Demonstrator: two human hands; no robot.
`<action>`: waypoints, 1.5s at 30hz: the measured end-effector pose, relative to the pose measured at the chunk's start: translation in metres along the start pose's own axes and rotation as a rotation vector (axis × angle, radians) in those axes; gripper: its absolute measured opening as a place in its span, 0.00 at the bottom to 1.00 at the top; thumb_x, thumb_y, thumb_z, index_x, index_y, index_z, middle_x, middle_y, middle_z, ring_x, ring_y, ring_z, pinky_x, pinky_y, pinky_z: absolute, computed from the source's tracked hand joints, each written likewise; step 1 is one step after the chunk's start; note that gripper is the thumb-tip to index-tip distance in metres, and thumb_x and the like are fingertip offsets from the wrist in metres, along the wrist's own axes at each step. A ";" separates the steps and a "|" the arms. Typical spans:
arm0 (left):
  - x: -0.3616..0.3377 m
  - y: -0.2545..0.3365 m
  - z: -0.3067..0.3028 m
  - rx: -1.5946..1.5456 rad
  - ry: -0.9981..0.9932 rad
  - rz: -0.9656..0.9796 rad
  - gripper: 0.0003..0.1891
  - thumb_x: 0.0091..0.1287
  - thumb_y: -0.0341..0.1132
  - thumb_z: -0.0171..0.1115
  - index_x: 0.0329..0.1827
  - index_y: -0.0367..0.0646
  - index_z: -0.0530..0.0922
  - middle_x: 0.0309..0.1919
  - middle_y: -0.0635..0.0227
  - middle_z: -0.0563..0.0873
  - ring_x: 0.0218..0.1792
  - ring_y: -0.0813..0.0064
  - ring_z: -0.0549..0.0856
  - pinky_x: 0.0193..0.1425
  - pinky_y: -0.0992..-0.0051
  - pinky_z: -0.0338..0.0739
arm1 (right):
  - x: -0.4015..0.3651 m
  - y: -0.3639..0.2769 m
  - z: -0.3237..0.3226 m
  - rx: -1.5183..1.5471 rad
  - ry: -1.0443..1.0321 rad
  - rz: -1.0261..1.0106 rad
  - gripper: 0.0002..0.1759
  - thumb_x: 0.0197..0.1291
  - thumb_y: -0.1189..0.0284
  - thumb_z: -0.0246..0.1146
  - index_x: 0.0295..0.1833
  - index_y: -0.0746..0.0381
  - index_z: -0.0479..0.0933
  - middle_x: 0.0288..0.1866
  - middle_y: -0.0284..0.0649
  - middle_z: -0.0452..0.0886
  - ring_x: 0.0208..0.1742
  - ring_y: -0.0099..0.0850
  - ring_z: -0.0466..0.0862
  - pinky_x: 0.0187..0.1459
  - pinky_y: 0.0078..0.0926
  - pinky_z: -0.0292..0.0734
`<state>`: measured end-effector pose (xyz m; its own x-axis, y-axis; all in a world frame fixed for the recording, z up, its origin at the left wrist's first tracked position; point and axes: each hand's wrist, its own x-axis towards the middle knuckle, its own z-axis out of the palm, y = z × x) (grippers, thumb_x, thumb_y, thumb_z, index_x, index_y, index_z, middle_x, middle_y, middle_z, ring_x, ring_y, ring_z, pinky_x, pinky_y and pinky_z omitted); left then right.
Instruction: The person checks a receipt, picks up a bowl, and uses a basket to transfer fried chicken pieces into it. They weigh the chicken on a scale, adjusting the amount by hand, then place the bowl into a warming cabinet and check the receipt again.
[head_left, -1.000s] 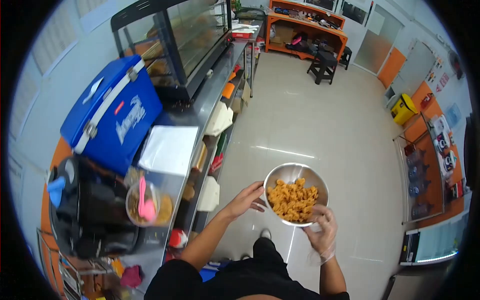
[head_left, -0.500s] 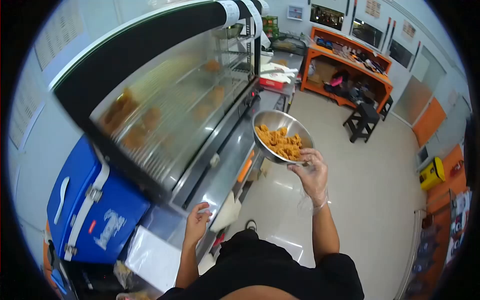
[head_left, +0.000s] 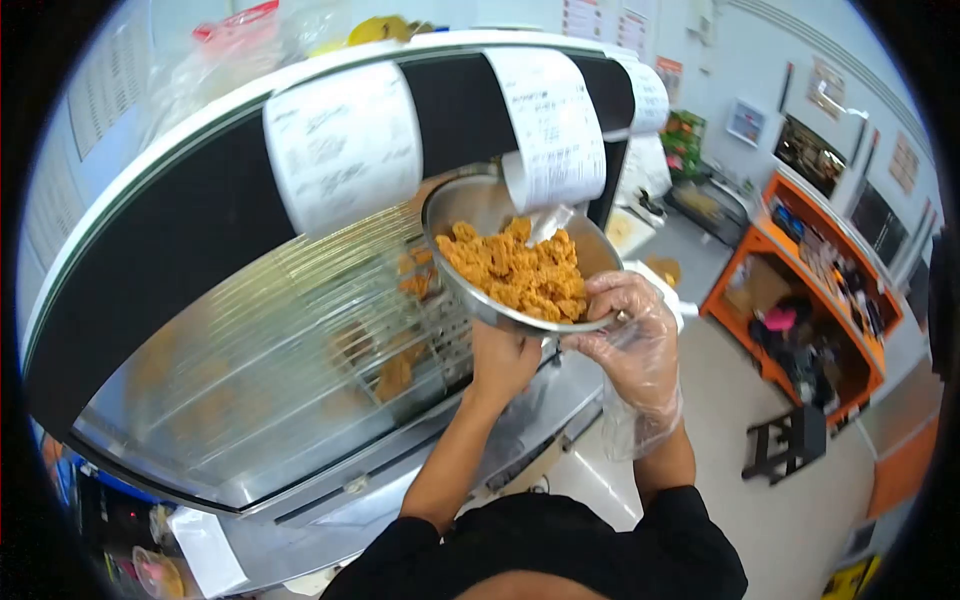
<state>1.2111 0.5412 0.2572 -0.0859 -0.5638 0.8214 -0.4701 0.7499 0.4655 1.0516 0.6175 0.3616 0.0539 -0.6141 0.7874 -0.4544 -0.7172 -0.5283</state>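
Note:
A steel bowl (head_left: 462,206) holds a heap of orange-brown fried chicken pieces (head_left: 515,272) and is tilted towards me. My right hand (head_left: 640,340), in a clear plastic glove, is closed on its near right rim, thumb below and fingers over the edge. Bare of any glove, my left hand (head_left: 503,362) reaches up beneath the bowl; its fingers are hidden behind it. Right behind both hands stands a glass-fronted food warmer (head_left: 230,420), with wire racks and more fried pieces (head_left: 398,372) inside.
Printed receipts (head_left: 345,150) hang over the warmer's black top band. Plastic bags (head_left: 235,50) lie on its roof. To the right are an orange shelf unit (head_left: 725,285) and a black stool (head_left: 787,443) on the floor. A white sheet (head_left: 208,550) lies at lower left.
The bowl has come in front of the warmer, closer to me, still in my right hand. My left hand has risen from the counter side to beneath the bowl. My view has turned left.

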 end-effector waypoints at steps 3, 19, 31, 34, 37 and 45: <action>0.011 -0.012 0.026 -0.132 0.372 -0.095 0.32 0.61 0.26 0.61 0.72 0.31 0.66 0.69 0.40 0.67 0.66 0.39 0.73 0.66 0.50 0.70 | 0.040 0.028 -0.017 0.110 -0.091 0.019 0.19 0.44 0.72 0.81 0.37 0.63 0.78 0.51 0.42 0.82 0.50 0.32 0.83 0.48 0.30 0.79; -0.016 0.014 -0.008 0.811 0.492 -0.327 0.36 0.69 0.34 0.62 0.78 0.36 0.59 0.78 0.41 0.49 0.78 0.40 0.51 0.78 0.43 0.46 | 0.131 0.077 0.097 0.231 -0.258 -0.316 0.15 0.55 0.75 0.69 0.46 0.72 0.80 0.50 0.58 0.80 0.53 0.54 0.81 0.55 0.46 0.78; -0.034 -0.009 -0.011 0.958 0.302 -0.330 0.46 0.68 0.36 0.62 0.83 0.37 0.43 0.79 0.32 0.35 0.79 0.29 0.37 0.77 0.36 0.39 | 0.160 0.148 0.070 -0.493 0.139 -0.542 0.19 0.55 0.72 0.66 0.52 0.70 0.80 0.51 0.55 0.82 0.55 0.50 0.80 0.62 0.54 0.70; -0.034 -0.013 -0.007 0.984 0.317 -0.333 0.48 0.67 0.36 0.63 0.83 0.37 0.41 0.79 0.31 0.35 0.79 0.28 0.36 0.76 0.34 0.39 | 0.178 0.173 0.080 -0.588 0.017 -0.538 0.16 0.57 0.75 0.61 0.51 0.65 0.83 0.51 0.52 0.85 0.55 0.46 0.83 0.62 0.49 0.73; -0.034 -0.020 -0.005 1.002 0.337 -0.333 0.48 0.68 0.38 0.63 0.83 0.37 0.41 0.79 0.31 0.35 0.79 0.29 0.36 0.76 0.33 0.38 | 0.184 0.171 0.081 -0.246 -0.104 -0.309 0.12 0.63 0.72 0.58 0.45 0.64 0.86 0.41 0.55 0.86 0.47 0.50 0.85 0.56 0.44 0.79; -0.032 -0.019 0.001 1.028 0.396 -0.339 0.47 0.70 0.42 0.63 0.84 0.41 0.41 0.80 0.36 0.35 0.80 0.33 0.36 0.78 0.38 0.38 | 0.178 0.149 0.028 -0.085 -0.128 -0.461 0.10 0.59 0.69 0.67 0.38 0.66 0.85 0.37 0.51 0.86 0.43 0.49 0.86 0.49 0.41 0.80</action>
<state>1.2225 0.5447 0.2216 0.3781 -0.3977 0.8360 -0.9257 -0.1580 0.3436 1.0179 0.3923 0.4140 0.3732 -0.2786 0.8849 -0.4282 -0.8979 -0.1021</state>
